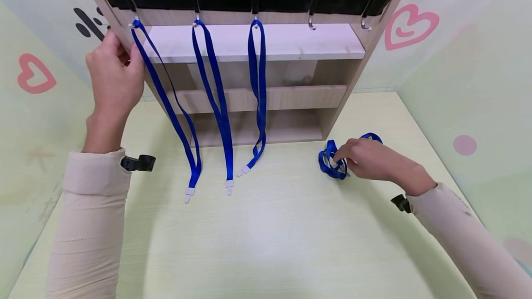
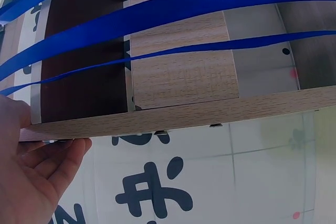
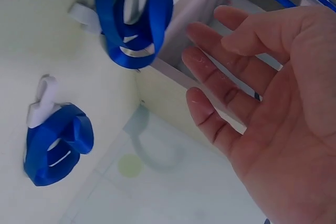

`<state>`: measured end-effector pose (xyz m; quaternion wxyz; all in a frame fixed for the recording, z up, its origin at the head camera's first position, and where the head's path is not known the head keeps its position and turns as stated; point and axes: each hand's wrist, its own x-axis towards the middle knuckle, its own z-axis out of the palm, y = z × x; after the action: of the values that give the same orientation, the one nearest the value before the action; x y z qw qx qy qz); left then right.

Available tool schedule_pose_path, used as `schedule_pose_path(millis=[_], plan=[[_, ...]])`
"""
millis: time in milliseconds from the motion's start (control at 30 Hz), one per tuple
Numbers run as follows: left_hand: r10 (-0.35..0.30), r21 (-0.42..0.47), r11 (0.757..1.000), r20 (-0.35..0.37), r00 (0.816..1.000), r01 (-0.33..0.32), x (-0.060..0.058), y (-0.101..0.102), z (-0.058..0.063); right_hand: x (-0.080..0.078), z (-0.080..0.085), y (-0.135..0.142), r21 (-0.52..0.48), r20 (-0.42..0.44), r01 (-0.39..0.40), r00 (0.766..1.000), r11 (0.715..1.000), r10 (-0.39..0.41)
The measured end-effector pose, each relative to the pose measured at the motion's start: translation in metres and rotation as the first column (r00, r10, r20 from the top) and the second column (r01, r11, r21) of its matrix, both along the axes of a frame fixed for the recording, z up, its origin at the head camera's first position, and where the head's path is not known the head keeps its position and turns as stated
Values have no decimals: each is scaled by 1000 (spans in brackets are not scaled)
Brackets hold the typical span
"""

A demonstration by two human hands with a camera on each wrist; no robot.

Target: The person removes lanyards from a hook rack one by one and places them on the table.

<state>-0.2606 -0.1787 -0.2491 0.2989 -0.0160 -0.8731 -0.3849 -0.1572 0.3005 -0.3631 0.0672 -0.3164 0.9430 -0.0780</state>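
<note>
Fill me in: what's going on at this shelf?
A person's left hand grips the side of a pale wood-grain shelf unit. The right hand, fingers loosely open and holding nothing, is right by a coiled blue ribbon lanyard on the pale table. A second coiled lanyard lies nearby. Three more blue lanyards hang from black-and-silver hooks on the unit; the two rightmost of five hooks are bare.

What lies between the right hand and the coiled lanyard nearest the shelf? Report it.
Nothing visible stands between the right hand and the coiled lanyard nearest the shelf; the other coil lies apart, out of that path.
</note>
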Motion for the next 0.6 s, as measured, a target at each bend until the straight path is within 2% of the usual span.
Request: schedule_pose_path(millis=[367,600], plan=[[-2,-7,1000,14,1000,3,1,0,1,-11,26,-7,-15,-72,37,997,999,-38],[-2,-9,1000,14,1000,2,1,-1,1,-22,42,-22,-64,-162,-6,987,998,-4]])
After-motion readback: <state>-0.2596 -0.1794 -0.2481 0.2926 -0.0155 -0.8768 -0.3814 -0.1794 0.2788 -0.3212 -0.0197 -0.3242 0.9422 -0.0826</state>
